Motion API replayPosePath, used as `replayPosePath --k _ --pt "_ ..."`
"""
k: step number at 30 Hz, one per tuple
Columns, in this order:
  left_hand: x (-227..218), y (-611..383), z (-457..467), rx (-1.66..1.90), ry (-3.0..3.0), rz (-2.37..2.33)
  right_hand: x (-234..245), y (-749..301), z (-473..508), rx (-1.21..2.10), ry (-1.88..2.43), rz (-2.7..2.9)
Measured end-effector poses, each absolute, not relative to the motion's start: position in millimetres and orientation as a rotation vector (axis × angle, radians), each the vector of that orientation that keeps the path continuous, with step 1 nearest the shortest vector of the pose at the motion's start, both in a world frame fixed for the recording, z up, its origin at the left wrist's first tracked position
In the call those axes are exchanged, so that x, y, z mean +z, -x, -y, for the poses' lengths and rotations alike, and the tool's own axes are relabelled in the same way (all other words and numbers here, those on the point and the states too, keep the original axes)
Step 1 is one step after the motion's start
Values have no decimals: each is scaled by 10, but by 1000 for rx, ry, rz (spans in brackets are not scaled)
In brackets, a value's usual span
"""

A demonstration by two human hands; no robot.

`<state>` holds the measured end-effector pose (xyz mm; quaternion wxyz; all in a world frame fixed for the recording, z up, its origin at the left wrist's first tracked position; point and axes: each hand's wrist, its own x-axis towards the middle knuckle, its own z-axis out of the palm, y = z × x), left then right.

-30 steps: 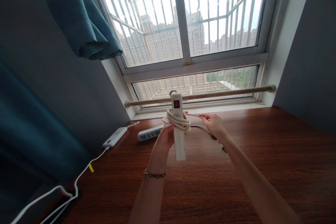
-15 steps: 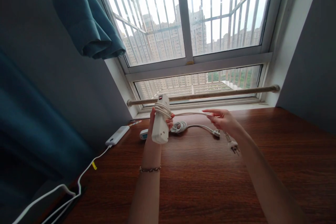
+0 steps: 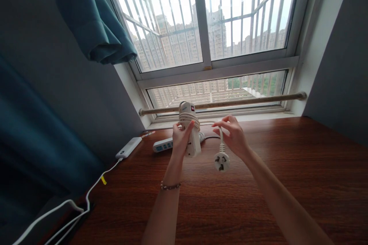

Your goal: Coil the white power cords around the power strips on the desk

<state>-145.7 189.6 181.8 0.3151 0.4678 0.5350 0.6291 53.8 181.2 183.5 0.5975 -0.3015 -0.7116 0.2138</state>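
The white power strip [image 3: 194, 147] is held up over the far part of the brown table [image 3: 221, 206]. Its cord [image 3: 188, 118] goes round it in loops. The left hand [image 3: 180, 138] grips the strip, thumb at the loops. The right hand [image 3: 234, 134] pinches the cord near the plug [image 3: 221, 161], which hangs down. If the thumb lets up, loops could slip loose. A weak pinch could drop the plug. The blue-and-white strip [image 3: 163, 145], far left, could snag slack cord.
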Motion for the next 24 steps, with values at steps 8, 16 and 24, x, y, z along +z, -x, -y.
replayPosePath --k 8,16,24 --pt "1903 1162 -1702 1695 -1485 -1673 1762 -545 -1803 328 704 1741" --pt "1911 1119 -1635 1630 -1612 -1555 1687 -570 -1893 418 687 1905" --pt "1887 1103 -1599 1473 -1725 -1477 1738 -673 -1887 300 680 1989"
